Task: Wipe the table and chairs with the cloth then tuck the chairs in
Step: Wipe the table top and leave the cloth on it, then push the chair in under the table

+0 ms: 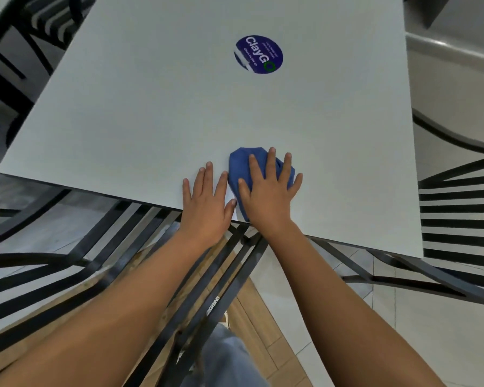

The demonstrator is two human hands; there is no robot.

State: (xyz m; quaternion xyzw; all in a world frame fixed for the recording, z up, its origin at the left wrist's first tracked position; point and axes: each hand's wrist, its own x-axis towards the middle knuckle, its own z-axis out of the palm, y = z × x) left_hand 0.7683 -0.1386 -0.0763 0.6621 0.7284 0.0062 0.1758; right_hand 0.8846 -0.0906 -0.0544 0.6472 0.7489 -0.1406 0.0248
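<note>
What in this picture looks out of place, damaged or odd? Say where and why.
Only the round blue sticker on the white table: a pale strip at its left edge looks peeled or torn. The blue cloth lies bunched under the right hand; nothing looks spilled.

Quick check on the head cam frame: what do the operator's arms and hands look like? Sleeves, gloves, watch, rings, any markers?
Both forearms are bare up to the bottom edge of the frame: no sleeves in view. The left hand and right hand wear no gloves, and no watch, bracelet or ring shows on either. Nails are short and unpainted. No tape, markers or tracking tags are visible. Light blue jeans show below, between the arms.
</note>
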